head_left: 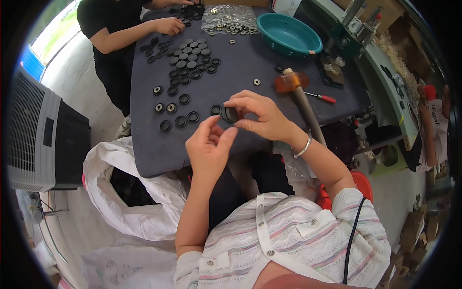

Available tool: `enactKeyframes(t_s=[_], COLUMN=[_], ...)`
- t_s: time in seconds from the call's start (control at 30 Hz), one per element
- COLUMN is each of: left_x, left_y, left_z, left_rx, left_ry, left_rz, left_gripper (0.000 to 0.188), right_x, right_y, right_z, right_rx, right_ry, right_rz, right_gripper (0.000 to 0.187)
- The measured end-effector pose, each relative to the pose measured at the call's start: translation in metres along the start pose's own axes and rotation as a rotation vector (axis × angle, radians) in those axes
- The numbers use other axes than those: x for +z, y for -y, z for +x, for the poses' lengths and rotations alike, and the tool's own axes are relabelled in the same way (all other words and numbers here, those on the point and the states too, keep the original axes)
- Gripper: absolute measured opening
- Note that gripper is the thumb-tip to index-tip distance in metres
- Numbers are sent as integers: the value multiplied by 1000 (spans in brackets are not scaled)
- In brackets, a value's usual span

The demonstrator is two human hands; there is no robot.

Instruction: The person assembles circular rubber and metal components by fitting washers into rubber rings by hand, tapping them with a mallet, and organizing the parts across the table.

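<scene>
Over the near part of the dark table, my right hand (264,115) pinches a dark round cap (231,114) on edge between thumb and fingers. Close by on the left, my left hand (210,145) has thumb and forefinger curved and apart, with nothing visible between them. A black ring (215,110) lies on the table beside the cap. Farther left are several more black rings (180,121) and a few ring-shaped metal bearings (171,108) set in black rims. Grey-topped discs (191,57) sit in a cluster beyond them.
A mallet (308,106) with an amber head and a red-handled screwdriver (326,98) lie at right. Behind stand a teal basin (288,36) and a clear bag of bearings (228,19). Another person's hand (169,26) works at far left. A white sack (108,159) stands below the table.
</scene>
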State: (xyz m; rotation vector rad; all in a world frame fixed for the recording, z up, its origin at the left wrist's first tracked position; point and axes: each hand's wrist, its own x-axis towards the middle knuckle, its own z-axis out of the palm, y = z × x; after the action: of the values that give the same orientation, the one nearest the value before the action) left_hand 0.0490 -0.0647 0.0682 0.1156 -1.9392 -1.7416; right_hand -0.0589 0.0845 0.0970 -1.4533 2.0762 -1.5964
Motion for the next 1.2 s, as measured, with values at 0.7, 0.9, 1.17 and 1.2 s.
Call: enactKeyframes(t_s=[0.7, 0.9, 1.17, 1.2], left_x=[59, 62, 60, 61], left_y=[61, 61, 61, 61], left_z=[-2, -1, -2, -2], left_rx=[275, 327, 341, 344], left_ry=[94, 82, 93, 83], left_rz=[333, 347, 380, 383], left_gripper=[6, 4, 3, 3], right_x=[-89, -124, -109, -105], right_y=[-45, -73, -30, -21], right_z=[-91, -99, -113, -117], right_rx=[326, 638, 649, 409], right_ry=[-453, -192, -410, -361], right_rz=[-1199, -982, -494, -607], right_gripper=[33, 32, 50, 52])
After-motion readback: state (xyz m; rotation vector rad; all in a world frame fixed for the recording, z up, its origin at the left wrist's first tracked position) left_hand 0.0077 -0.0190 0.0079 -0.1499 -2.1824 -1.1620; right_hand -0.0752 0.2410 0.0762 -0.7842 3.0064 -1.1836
